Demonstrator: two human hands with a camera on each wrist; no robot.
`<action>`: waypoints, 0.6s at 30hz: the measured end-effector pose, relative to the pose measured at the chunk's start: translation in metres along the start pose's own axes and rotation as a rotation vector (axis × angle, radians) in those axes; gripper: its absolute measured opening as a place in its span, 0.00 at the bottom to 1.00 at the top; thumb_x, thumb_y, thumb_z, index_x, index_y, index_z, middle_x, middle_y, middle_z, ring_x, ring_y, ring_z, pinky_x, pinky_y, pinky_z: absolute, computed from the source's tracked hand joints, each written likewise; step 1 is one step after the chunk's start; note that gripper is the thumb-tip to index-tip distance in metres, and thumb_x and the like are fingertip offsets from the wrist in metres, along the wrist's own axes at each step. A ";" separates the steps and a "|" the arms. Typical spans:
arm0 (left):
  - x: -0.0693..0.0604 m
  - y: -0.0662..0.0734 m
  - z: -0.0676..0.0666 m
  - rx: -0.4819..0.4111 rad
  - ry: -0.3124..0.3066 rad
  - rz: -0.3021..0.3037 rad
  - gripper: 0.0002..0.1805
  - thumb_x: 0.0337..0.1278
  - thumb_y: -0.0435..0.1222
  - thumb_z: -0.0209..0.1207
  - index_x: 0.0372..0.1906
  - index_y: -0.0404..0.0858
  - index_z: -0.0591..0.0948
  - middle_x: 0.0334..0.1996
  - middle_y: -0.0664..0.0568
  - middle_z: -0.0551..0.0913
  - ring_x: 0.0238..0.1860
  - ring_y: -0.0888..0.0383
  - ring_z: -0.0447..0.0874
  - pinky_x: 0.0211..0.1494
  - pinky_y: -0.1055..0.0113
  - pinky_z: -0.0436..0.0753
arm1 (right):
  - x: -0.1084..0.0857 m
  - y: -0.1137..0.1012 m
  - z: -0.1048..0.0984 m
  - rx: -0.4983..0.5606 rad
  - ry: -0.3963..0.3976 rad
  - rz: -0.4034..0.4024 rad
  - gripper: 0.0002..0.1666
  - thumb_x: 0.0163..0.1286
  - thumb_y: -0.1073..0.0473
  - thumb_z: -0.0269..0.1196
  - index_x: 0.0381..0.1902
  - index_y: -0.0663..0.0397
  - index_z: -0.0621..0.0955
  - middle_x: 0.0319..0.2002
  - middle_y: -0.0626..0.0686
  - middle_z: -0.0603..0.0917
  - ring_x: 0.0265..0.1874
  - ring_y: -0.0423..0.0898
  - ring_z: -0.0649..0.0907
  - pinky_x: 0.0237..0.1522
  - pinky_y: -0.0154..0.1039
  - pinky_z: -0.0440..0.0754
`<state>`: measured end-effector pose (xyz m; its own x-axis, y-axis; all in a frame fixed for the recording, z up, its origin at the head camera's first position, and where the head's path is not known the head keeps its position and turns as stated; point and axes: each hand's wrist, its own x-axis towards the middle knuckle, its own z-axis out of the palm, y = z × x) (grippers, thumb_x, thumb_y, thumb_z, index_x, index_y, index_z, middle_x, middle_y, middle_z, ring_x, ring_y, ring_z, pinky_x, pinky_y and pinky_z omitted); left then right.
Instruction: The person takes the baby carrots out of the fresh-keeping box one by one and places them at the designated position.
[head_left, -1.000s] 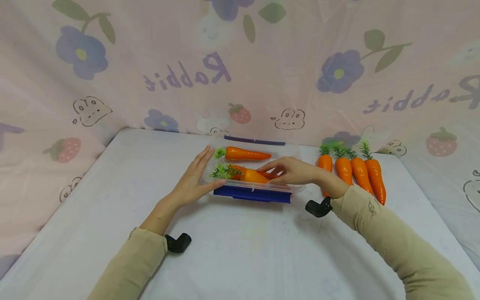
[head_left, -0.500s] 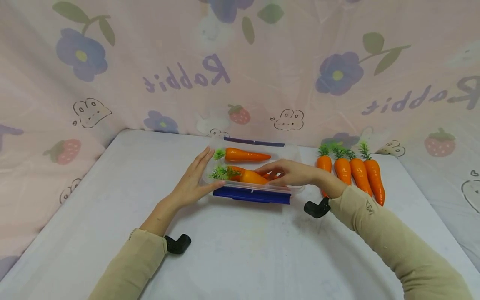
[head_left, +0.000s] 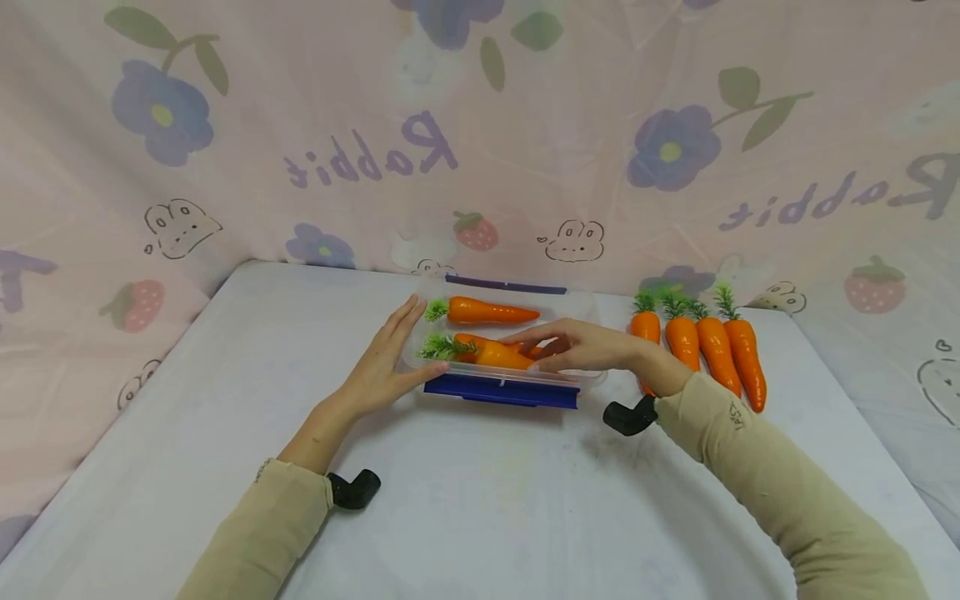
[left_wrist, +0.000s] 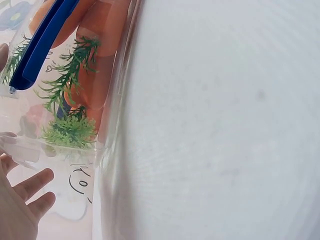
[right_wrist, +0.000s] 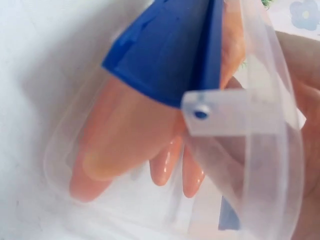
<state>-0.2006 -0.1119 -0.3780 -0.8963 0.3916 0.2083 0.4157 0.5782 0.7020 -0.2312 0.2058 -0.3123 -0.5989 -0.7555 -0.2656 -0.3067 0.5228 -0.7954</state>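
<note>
A clear plastic box [head_left: 581, 372] with blue side clips stands at the back of the white table. My left hand [head_left: 381, 367] rests at the box's left end, fingers straight along the wall and thumb at the front rim. Inside, one carrot [head_left: 491, 312] lies along the far side, tip to the right. My right hand [head_left: 588, 344] reaches in over the right part, fingers and thumb curled round a yellow-orange carrot [head_left: 501, 355] at the near side. More carrots lie beneath it, partly hidden. Through the wall, green leaf tops [left_wrist: 70, 131] show in the left wrist view.
Several carrots [head_left: 718, 354] with green tops lie in a row right of the box, partly behind the right forearm. A blue clip [head_left: 501, 390] hangs from the box's front. A patterned cloth [head_left: 360, 92] rises behind the table.
The yellow-orange carrot and my right hand have shifted very slightly left, and the carrot sits a little lower in the box. My left hand keeps its place at the box.
</note>
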 end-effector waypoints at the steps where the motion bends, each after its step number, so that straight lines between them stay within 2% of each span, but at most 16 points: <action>1: 0.000 0.000 0.000 0.004 0.001 0.000 0.50 0.56 0.57 0.60 0.77 0.55 0.45 0.78 0.57 0.39 0.77 0.46 0.41 0.72 0.37 0.51 | 0.000 0.000 0.000 -0.003 0.002 0.002 0.29 0.69 0.59 0.59 0.68 0.48 0.71 0.67 0.55 0.71 0.65 0.57 0.72 0.65 0.53 0.70; 8: 0.000 0.001 0.000 0.012 0.000 -0.008 0.50 0.56 0.56 0.61 0.77 0.54 0.45 0.78 0.56 0.40 0.77 0.46 0.42 0.72 0.37 0.51 | 0.000 -0.001 0.000 -0.040 0.005 -0.005 0.30 0.70 0.56 0.59 0.69 0.44 0.70 0.68 0.53 0.69 0.64 0.54 0.71 0.66 0.54 0.69; 14: 0.000 0.001 -0.001 0.017 -0.002 -0.013 0.50 0.57 0.56 0.60 0.77 0.55 0.45 0.78 0.55 0.40 0.77 0.45 0.42 0.72 0.37 0.51 | -0.001 0.002 0.001 -0.049 0.040 -0.051 0.28 0.70 0.56 0.60 0.67 0.46 0.72 0.66 0.52 0.71 0.63 0.53 0.71 0.64 0.52 0.71; 18: 0.000 0.001 -0.001 0.020 0.001 -0.011 0.50 0.57 0.56 0.60 0.77 0.55 0.45 0.78 0.53 0.41 0.77 0.45 0.42 0.72 0.36 0.52 | -0.001 0.003 0.003 -0.058 0.077 -0.112 0.27 0.69 0.57 0.60 0.66 0.48 0.74 0.65 0.51 0.74 0.61 0.50 0.73 0.60 0.47 0.76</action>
<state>-0.2006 -0.1119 -0.3769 -0.9009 0.3848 0.2010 0.4090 0.5968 0.6903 -0.2293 0.2072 -0.3158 -0.6128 -0.7791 -0.1323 -0.4158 0.4603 -0.7844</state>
